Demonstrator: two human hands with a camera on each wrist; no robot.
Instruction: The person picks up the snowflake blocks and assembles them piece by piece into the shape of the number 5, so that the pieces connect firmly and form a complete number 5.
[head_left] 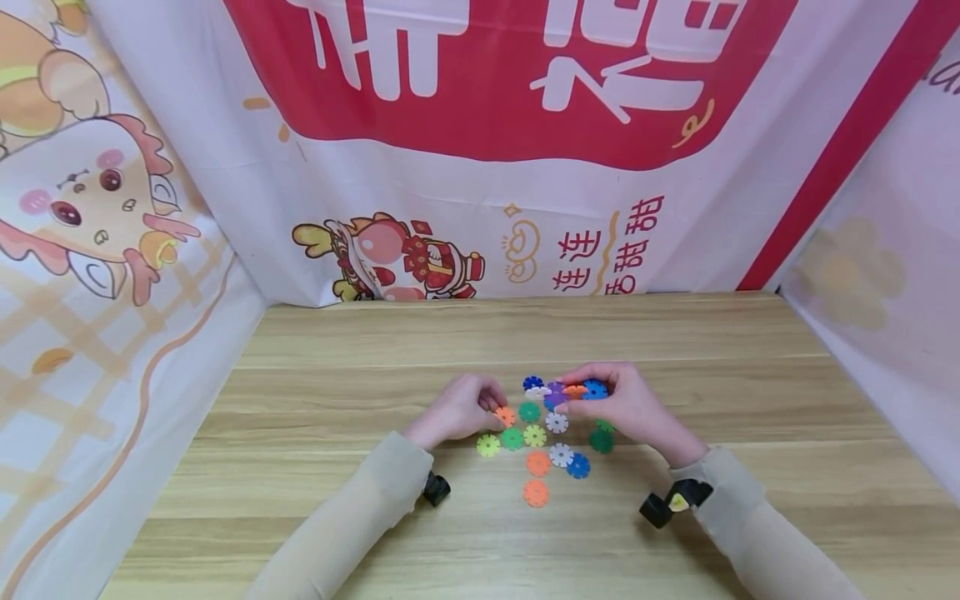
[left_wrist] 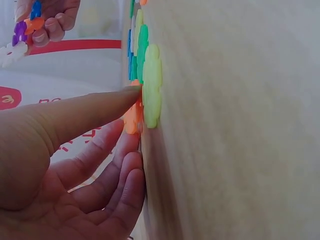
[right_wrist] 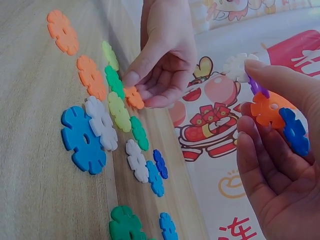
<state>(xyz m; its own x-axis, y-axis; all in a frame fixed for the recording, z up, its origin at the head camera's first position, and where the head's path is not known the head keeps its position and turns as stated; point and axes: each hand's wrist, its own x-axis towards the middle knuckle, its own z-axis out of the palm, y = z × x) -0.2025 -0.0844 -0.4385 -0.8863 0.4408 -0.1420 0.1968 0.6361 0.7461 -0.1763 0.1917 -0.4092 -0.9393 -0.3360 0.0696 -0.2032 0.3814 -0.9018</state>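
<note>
My left hand (head_left: pixel 467 406) is at the table top, its thumb and fingertips pinching an orange notched snowflake disc (right_wrist: pixel 133 97). Raised above the table, my right hand (head_left: pixel 626 404) holds a short chain of interlocked snowflake discs. In the right wrist view, the chain has a white disc (right_wrist: pixel 237 66) at one end, then a purple disc (right_wrist: pixel 257 87), an orange disc (right_wrist: pixel 266 109) and a blue disc (right_wrist: pixel 296 132). Next to the left fingertips lies a yellow-green disc (left_wrist: pixel 152 87). Palm and fingers partly cover the chain in the head view.
Several loose discs lie flat around the hands, among them a green disc (head_left: pixel 512 438), an orange disc (head_left: pixel 536 492), a blue disc (head_left: pixel 578 466) and a dark green disc (head_left: pixel 602 441). Printed cloth (head_left: pixel 450 183) rises behind the wooden table (head_left: pixel 360 533) and along both sides.
</note>
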